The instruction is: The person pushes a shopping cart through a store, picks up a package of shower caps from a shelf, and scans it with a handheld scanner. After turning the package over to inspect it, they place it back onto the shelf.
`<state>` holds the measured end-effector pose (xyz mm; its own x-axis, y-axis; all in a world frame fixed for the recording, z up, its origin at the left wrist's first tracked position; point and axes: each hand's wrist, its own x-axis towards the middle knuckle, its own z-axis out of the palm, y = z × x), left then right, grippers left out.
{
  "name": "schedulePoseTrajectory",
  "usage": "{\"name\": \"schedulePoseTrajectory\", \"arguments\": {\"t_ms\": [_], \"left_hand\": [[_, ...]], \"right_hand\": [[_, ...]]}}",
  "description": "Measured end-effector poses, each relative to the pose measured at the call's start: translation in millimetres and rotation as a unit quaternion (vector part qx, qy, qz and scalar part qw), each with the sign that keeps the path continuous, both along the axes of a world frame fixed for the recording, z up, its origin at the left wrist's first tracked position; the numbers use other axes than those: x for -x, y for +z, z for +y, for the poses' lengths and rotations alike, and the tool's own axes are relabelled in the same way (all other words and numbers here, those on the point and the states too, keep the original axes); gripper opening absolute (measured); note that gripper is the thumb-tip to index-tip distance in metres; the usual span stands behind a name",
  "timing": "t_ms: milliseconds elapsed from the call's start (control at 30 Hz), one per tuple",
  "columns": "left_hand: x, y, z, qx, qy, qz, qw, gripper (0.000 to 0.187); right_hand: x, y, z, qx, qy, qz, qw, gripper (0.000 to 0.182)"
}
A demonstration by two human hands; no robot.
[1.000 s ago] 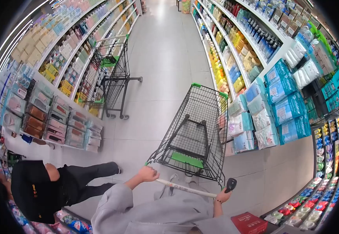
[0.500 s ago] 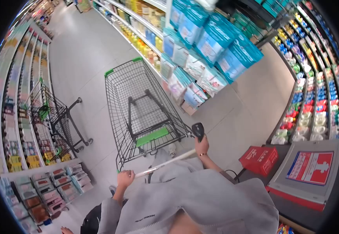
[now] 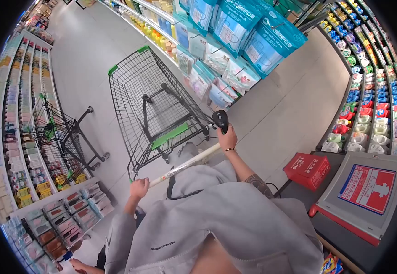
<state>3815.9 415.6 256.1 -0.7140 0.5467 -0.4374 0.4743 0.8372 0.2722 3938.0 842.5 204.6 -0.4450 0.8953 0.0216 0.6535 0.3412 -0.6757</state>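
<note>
My left hand (image 3: 139, 187) is closed around the left end of the white handle bar (image 3: 185, 165) of a shopping cart. The wire cart (image 3: 155, 105) has dark mesh and green corner pieces, and its basket holds nothing. At the bar's right end, my right hand (image 3: 227, 138) is closed on a black handheld barcode scanner (image 3: 220, 119), whose rounded head points away from me. Whether that hand also grips the bar is hard to tell. A dark cord (image 3: 273, 186) shows behind my right forearm.
Hanging mask packs (image 3: 271, 45) stand ahead. A second cart (image 3: 54, 132) is by the left shelves (image 3: 20, 91). On the right are a red box (image 3: 306, 171), a grey counter panel (image 3: 363, 187) and bottle shelves (image 3: 367, 100). Another person's hand (image 3: 76, 264) shows at lower left.
The cart and both hands sit slightly further left and higher in view. The mask packs look nearer. Both hands keep their grips, and the other person's hand shows more.
</note>
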Motion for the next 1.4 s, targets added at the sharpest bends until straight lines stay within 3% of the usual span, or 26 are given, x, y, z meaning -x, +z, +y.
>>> {"name": "schedulePoseTrajectory", "arguments": {"t_ms": [167, 367, 500, 1400], "left_hand": [[15.4, -10.7, -0.3, 0.050, -0.061, -0.011, 0.997, 0.046], [27.8, -4.2, 9.9, 0.032, -0.123, -0.026, 0.992, 0.043], [25.6, -8.6, 14.0, 0.007, -0.063, -0.011, 0.998, 0.040], [32.0, -11.1, 15.9, 0.003, -0.056, -0.006, 0.998, 0.039]], "right_hand": [[11.3, 6.3, 5.1, 0.016, -0.008, -0.003, 1.000, 0.045], [23.0, 1.6, 15.5, 0.022, -0.032, -0.023, 0.999, 0.045], [23.3, -0.2, 17.0, 0.010, -0.032, -0.031, 0.999, 0.047], [31.1, 4.8, 20.8, 0.026, -0.032, -0.016, 0.999, 0.045]]}}
